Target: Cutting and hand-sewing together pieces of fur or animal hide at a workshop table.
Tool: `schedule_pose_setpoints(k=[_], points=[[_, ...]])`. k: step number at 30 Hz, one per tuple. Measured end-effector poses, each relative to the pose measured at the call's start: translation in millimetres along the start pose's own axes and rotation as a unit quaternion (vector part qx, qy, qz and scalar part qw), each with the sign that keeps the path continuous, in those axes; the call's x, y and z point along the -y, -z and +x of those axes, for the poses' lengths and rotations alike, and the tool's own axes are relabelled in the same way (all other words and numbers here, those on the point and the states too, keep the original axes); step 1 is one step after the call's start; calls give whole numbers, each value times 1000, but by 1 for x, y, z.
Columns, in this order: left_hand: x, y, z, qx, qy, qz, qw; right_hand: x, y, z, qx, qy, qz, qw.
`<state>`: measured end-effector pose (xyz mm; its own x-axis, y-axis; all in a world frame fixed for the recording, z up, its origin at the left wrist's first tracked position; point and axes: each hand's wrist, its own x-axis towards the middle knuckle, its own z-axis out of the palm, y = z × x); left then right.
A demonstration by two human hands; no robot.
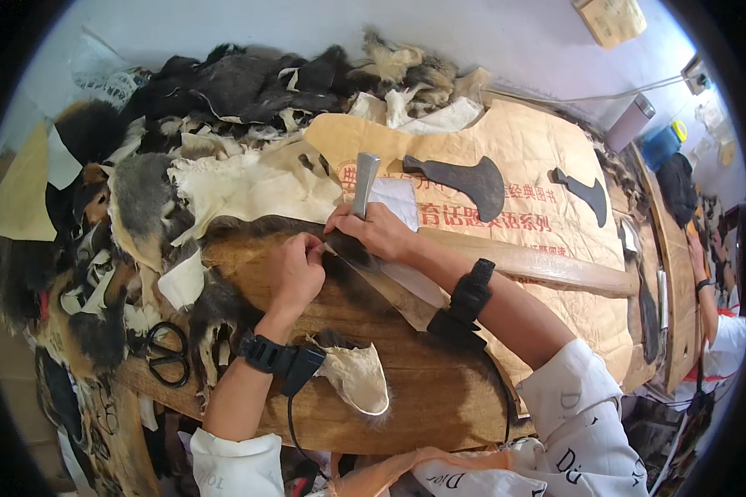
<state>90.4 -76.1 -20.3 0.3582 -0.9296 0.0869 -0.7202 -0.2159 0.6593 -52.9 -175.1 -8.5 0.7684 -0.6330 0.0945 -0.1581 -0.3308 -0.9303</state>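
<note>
Fur piece [394,291]: lies near center, dark and brown, between both hands; runs from the fingertips down toward 5 o'clock.
Right hand [377,232]: just above center; curled into a fist around the silver tool.
Silver tool [365,176]: at 12 o'clock, sticks up out of the fist, near upright with a slight lean toward 1; lower end hidden by fingers, can't tell its shape.
Left hand [297,269]: between 8 and 9 o'clock; pinched closed, thumb to fingertips, at the fur's upper end.
Wooden board [448,402]: under the work, spread across 6.
Cream hide scrap [355,377]: on the board at 6, dark fur at its upper end.
Black scissors [174,357]: at 8, beside the furs.
Fur heap [232,87]: piled from 8 round to 12.
Pale hide [257,178]: at 10, nearest the hands.
Paper sheet [547,141]: tan, red print, spans 1 to 4.
Dark blades [477,186]: two, flared, flat on the paper at 2 and nearer 3.
Wooden strip [547,265]: at 3, across the paper, partly behind the right forearm.
Co-worker's hand [696,257]: far out at 3; too small to tell its grip.
</note>
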Motion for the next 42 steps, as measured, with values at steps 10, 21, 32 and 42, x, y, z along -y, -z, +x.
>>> schedule_pose_setpoints(k=[10,21,32,42], points=[[7,-2,0,26,-6,-1,1000,-4,-7,5,0,148,-138,979],[8,-3,-1,31,11,-142,989,0,-9,8,-18,13,-106,994],[7,83,-43,385,1,-357,851,4,2,-16,-40,55,-80,995],[-39,65,-125,80,-126,417,897,47,107,-139,-44,47,-277,959]])
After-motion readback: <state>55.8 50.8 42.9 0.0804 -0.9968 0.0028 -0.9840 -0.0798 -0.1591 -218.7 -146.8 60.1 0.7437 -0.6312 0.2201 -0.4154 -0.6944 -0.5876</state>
